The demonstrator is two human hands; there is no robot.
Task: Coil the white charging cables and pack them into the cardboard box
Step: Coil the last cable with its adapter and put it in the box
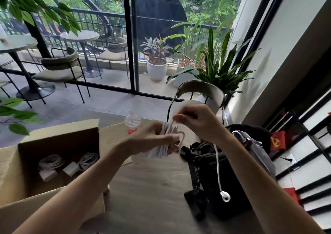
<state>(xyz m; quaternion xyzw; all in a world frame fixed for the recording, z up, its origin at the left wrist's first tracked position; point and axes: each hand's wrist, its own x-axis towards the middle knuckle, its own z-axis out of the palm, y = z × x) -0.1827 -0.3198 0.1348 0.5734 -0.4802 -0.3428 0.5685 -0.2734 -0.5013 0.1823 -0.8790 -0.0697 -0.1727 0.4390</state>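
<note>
Above the wooden table, my left hand [152,138] grips a bundle of looped white charging cable [163,150]. My right hand [195,121] pinches a strand of the same cable just above the bundle. A loose end hangs below my right wrist and ends in a round white connector [225,196]. The open cardboard box [59,135] stands at the left. Inside it lie two coiled white cables [51,161] [89,160] with white adapters [70,168] beside them.
A black bag [220,180] with straps sits on the table to the right, under the dangling cable. A clear plastic cup [132,122] stands behind the box. A chair [200,90] is across the table, and a potted plant [218,69] stands by the window.
</note>
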